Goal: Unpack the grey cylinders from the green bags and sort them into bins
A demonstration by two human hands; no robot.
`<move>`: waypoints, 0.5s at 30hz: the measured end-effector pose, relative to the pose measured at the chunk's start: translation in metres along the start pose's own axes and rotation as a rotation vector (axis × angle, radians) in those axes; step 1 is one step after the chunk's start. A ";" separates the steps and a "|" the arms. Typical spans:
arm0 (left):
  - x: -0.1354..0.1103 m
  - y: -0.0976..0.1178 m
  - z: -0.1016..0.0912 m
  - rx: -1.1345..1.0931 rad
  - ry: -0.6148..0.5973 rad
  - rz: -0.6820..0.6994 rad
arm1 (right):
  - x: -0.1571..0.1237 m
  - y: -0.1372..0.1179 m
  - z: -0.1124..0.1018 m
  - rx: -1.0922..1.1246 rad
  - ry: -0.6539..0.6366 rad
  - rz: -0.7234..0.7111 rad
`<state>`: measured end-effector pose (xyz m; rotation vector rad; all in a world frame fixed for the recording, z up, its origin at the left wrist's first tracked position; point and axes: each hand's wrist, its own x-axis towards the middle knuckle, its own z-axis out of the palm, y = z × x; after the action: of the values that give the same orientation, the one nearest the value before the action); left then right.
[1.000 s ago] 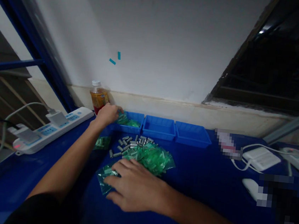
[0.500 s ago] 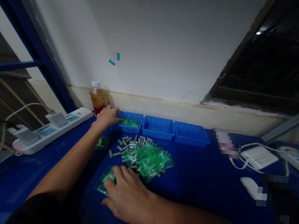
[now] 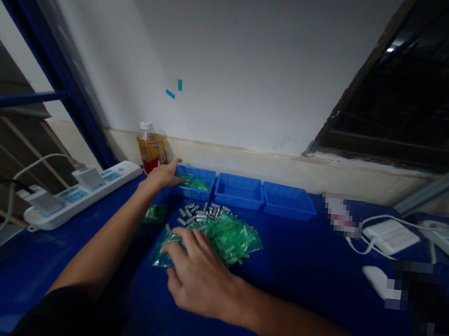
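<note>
My left hand reaches to the left end of a blue bin, its visible fingers spread at the rim. Several small green packets lie in that bin. My right hand is closed over a clear plastic bag near the table's middle; its fingertips are partly hidden. Beyond it spreads a pile of green plastic packets. Loose silver metal cylinders lie at the pile's far left. Another green packet sits beside my left forearm.
Two more blue bins stand in line to the right along the wall. A drink bottle is behind my left hand. A power strip with plugs lies at left; a white adapter with cables is at right.
My right hand has moved away from me with the plastic bag, toward the pile and the cylinders. My left hand has stayed at the bin, its fingers now spread wider.
</note>
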<state>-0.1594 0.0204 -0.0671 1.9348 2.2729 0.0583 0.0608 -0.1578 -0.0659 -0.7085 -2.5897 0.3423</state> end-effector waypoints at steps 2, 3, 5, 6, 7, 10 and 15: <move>0.000 -0.001 -0.003 0.005 0.012 0.029 | 0.002 0.005 -0.001 0.023 0.041 0.019; -0.002 0.000 -0.007 0.011 0.050 0.045 | 0.004 0.009 -0.003 0.028 0.072 0.032; -0.010 0.008 -0.019 0.003 0.171 0.083 | 0.008 0.020 -0.011 0.030 0.162 0.068; -0.017 0.015 -0.027 -0.029 0.230 0.119 | 0.011 0.028 -0.016 0.025 0.223 0.092; -0.026 0.024 -0.035 -0.095 0.241 0.177 | 0.013 0.036 -0.023 0.014 0.295 0.116; -0.059 0.054 -0.056 -0.428 -0.020 0.429 | 0.018 0.060 -0.042 -0.057 0.529 0.165; -0.099 0.087 -0.063 -0.674 -0.054 0.774 | 0.019 0.073 -0.057 -0.128 0.708 0.126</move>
<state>-0.0679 -0.0580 0.0155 2.1860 1.1042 0.7311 0.1034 -0.0794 -0.0344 -0.8518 -1.9096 -0.0441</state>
